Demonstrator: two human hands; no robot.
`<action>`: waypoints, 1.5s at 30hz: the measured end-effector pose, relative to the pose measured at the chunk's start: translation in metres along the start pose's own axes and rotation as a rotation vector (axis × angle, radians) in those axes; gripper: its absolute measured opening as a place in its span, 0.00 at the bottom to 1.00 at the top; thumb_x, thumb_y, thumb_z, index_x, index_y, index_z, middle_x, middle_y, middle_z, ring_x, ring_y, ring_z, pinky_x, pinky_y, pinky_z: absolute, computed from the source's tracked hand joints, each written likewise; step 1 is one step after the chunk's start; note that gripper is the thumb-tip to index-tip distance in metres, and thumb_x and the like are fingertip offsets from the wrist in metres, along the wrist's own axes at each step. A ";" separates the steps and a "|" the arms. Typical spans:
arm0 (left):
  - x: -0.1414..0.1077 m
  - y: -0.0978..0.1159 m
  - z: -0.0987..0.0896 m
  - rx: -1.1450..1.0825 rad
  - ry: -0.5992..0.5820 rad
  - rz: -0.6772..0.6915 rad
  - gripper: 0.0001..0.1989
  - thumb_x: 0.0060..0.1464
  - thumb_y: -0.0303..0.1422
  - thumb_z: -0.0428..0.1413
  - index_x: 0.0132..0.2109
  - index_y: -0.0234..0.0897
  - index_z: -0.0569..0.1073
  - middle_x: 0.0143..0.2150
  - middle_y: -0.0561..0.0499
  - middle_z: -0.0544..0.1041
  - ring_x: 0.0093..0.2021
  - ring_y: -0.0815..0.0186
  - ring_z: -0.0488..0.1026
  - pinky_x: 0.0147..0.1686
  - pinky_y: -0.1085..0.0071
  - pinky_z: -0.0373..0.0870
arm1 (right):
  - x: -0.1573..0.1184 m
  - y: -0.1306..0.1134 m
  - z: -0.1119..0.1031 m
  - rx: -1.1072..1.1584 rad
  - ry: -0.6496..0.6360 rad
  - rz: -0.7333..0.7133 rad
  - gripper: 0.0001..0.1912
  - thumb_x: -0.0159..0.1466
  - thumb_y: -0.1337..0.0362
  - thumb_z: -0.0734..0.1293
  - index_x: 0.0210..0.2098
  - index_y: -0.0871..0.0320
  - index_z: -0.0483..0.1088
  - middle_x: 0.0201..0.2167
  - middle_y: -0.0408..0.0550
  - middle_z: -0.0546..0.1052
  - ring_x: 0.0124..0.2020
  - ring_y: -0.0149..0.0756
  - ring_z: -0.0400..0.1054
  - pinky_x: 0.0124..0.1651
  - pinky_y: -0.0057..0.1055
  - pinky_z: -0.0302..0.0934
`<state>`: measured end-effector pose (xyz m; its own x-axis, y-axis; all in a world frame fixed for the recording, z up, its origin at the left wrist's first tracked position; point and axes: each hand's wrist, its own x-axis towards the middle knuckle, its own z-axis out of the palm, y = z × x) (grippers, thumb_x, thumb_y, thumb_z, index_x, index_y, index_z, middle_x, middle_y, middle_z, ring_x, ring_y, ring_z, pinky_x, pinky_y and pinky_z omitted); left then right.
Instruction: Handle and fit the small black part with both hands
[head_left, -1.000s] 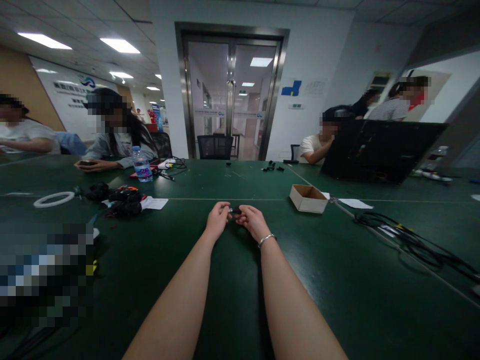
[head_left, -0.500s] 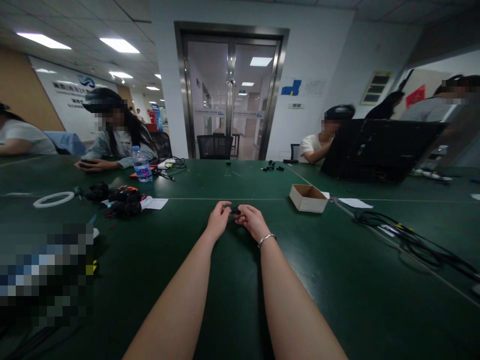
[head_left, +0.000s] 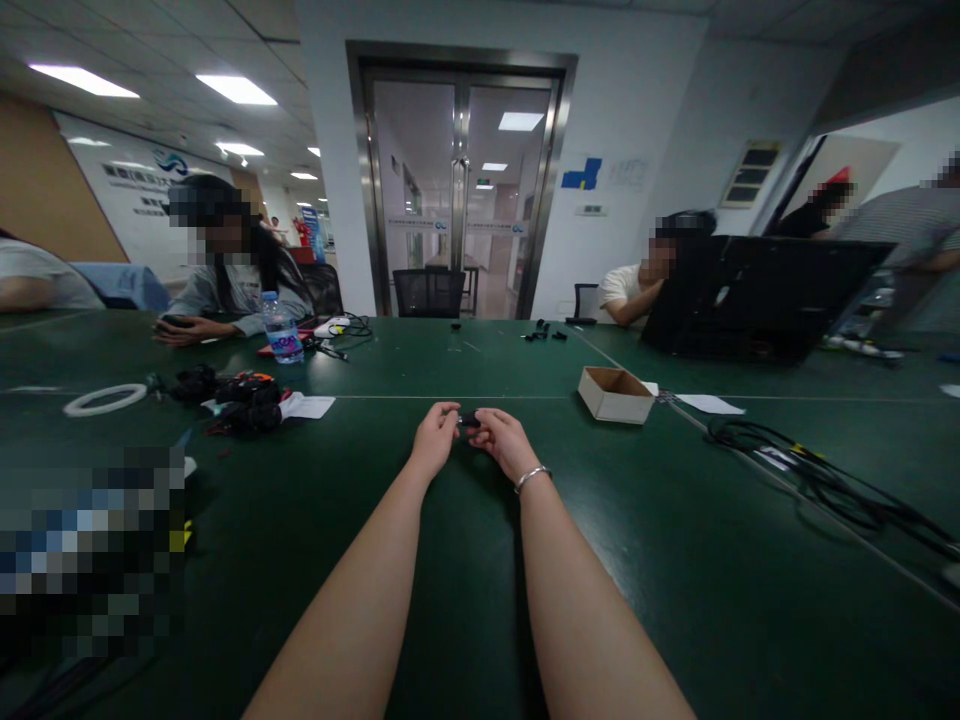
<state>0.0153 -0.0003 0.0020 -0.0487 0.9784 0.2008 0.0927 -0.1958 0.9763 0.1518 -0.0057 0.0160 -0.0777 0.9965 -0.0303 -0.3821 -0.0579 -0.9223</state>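
Between my two hands, over the middle of the green table [head_left: 480, 640], is a small black piece [head_left: 470, 419] with a shiny tip at its left end. My right hand [head_left: 501, 438], with a silver bangle at the wrist, pinches the black piece between thumb and fingers. From the other side my left hand [head_left: 435, 440] closes its fingertips on the piece's left end. The piece is too small to tell its exact kind, and my fingers partly cover it.
An open cardboard box [head_left: 615, 396] stands right of my hands, with black cables [head_left: 802, 475] beyond it. A water bottle [head_left: 282, 330], dark gear [head_left: 247, 400] and a white ring [head_left: 106, 400] lie left. A black monitor [head_left: 765, 300] stands at the far right. Several people sit around.
My hands stay almost in place. A shiny tip now shows at the left end of the black piece, beside my left fingertips. In the background at right, people have shifted.
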 end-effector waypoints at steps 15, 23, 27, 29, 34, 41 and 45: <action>-0.002 0.006 0.000 -0.012 -0.004 -0.009 0.11 0.52 0.30 0.50 0.43 0.34 0.70 0.29 0.52 0.69 0.25 0.72 0.65 0.22 0.78 0.61 | -0.001 -0.001 0.001 0.013 0.004 0.000 0.04 0.58 0.70 0.68 0.34 0.63 0.69 0.20 0.46 0.74 0.16 0.26 0.65 0.26 0.24 0.68; -0.003 0.008 0.000 -0.066 -0.020 -0.037 0.12 0.54 0.36 0.50 0.43 0.34 0.71 0.22 0.55 0.66 0.19 0.73 0.61 0.19 0.79 0.56 | -0.001 -0.002 0.001 0.012 -0.012 0.008 0.03 0.59 0.70 0.67 0.34 0.63 0.69 0.20 0.47 0.74 0.16 0.26 0.65 0.26 0.24 0.68; -0.003 0.010 0.001 -0.111 -0.057 -0.059 0.11 0.53 0.35 0.50 0.40 0.34 0.72 0.19 0.55 0.65 0.18 0.73 0.59 0.19 0.79 0.54 | 0.000 -0.001 -0.001 0.019 -0.028 -0.002 0.06 0.57 0.68 0.69 0.34 0.62 0.70 0.21 0.46 0.74 0.16 0.27 0.66 0.25 0.24 0.69; -0.003 0.011 0.001 -0.120 -0.068 -0.061 0.12 0.54 0.35 0.49 0.39 0.33 0.72 0.18 0.56 0.63 0.18 0.73 0.59 0.19 0.78 0.54 | 0.000 0.000 -0.001 0.014 -0.039 -0.008 0.06 0.57 0.68 0.69 0.34 0.62 0.70 0.21 0.46 0.75 0.17 0.27 0.66 0.26 0.25 0.69; -0.002 0.006 0.001 -0.098 -0.039 -0.022 0.12 0.54 0.35 0.49 0.40 0.33 0.72 0.20 0.55 0.65 0.19 0.73 0.60 0.19 0.78 0.55 | 0.000 0.000 -0.001 0.008 -0.046 -0.020 0.05 0.57 0.70 0.66 0.35 0.62 0.70 0.22 0.46 0.75 0.17 0.27 0.66 0.25 0.25 0.69; -0.001 0.004 0.001 -0.070 -0.041 -0.006 0.12 0.53 0.36 0.51 0.41 0.35 0.72 0.22 0.55 0.66 0.20 0.73 0.60 0.21 0.78 0.55 | -0.002 -0.002 -0.001 0.015 -0.064 -0.025 0.06 0.56 0.70 0.67 0.35 0.61 0.70 0.22 0.44 0.75 0.17 0.26 0.66 0.26 0.25 0.70; -0.003 0.007 0.001 -0.059 -0.055 -0.001 0.12 0.53 0.36 0.50 0.41 0.34 0.72 0.22 0.55 0.67 0.20 0.72 0.61 0.21 0.77 0.56 | -0.003 -0.002 0.000 0.017 -0.059 -0.027 0.06 0.56 0.71 0.67 0.34 0.61 0.70 0.22 0.44 0.74 0.17 0.26 0.66 0.26 0.26 0.70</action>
<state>0.0168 -0.0044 0.0081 0.0059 0.9805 0.1962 0.0341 -0.1963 0.9800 0.1532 -0.0081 0.0182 -0.1212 0.9925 0.0177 -0.3999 -0.0325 -0.9160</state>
